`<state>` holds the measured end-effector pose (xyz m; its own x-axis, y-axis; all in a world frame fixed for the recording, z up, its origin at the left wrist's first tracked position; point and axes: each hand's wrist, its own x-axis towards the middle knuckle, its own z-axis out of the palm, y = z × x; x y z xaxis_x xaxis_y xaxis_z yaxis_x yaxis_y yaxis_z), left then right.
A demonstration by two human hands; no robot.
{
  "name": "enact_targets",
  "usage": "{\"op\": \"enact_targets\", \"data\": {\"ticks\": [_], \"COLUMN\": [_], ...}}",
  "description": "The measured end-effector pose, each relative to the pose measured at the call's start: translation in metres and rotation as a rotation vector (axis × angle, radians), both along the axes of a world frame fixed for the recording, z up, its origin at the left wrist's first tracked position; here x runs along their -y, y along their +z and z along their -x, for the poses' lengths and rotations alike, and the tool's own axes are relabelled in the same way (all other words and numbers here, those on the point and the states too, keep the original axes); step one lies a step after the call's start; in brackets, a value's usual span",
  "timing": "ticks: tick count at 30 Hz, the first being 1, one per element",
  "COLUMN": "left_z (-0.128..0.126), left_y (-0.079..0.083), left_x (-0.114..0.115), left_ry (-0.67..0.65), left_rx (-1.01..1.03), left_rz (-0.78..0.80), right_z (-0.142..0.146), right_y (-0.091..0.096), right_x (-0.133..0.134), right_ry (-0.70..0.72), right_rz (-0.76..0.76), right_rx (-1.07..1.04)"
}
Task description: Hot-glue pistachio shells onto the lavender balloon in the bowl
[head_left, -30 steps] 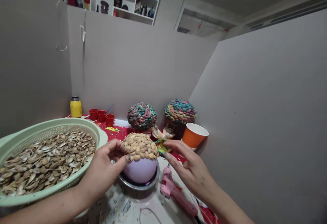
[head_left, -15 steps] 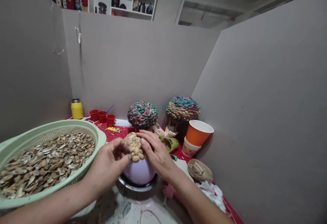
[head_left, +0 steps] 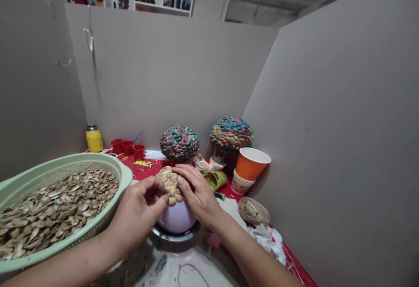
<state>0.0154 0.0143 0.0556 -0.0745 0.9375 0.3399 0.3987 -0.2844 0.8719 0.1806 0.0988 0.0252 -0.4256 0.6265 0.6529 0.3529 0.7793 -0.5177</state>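
Observation:
A smooth lilac ball [head_left: 176, 218], possibly a balloon, rests in a shallow metal bowl [head_left: 173, 236]. Tan shell pieces [head_left: 170, 183] cover its top in a tight layer. At the left edge of this layer, my left hand [head_left: 144, 206] has its thumb and fingers bent together in a pinch. Whatever lies between those fingertips is hidden. My right hand [head_left: 199, 195] lies along the right side of the ball, its fingers stretched out over the shells. To the left, a pale green colander [head_left: 126, 178] holds many loose brownish shell halves [head_left: 59, 213].
Two colourful shell-covered domes [head_left: 179, 143] [head_left: 231, 133] stand at the back. Red cups [head_left: 127, 147] and a yellow bottle [head_left: 94, 139] are at back left. Paper cups [head_left: 251, 165], a twine coil [head_left: 254, 211] and a white plastic bag [head_left: 270, 241] line the right. Grey partitions [head_left: 173, 69] enclose the table.
The whole view has shifted slightly, with things sitting a little further left and higher. Both hands keep nearly the same pose on the ball.

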Motion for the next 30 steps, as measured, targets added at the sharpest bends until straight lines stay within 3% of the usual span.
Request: {"op": "enact_targets", "data": {"ticks": [8, 13, 20, 30], "left_z": [0.0, 0.002, 0.011, 0.013], "left_y": [-0.002, -0.01, -0.021, -0.027], "left_x": [-0.004, 0.0, 0.003, 0.001], "left_ry": [0.005, 0.034, -0.037, -0.01], "left_rx": [-0.045, -0.105, -0.212, -0.24], "left_rz": [-0.003, -0.102, -0.265, -0.355], "right_z": [0.0, 0.0, -0.001, -0.001], "right_y": [0.002, 0.004, 0.005, 0.003], "right_x": [0.0, 0.001, 0.002, 0.002], "right_ry": [0.0, 0.007, 0.005, 0.006], "right_rz": [-0.012, -0.009, -0.031, -0.022], "right_rx": [-0.004, -0.017, -0.013, -0.021]}}
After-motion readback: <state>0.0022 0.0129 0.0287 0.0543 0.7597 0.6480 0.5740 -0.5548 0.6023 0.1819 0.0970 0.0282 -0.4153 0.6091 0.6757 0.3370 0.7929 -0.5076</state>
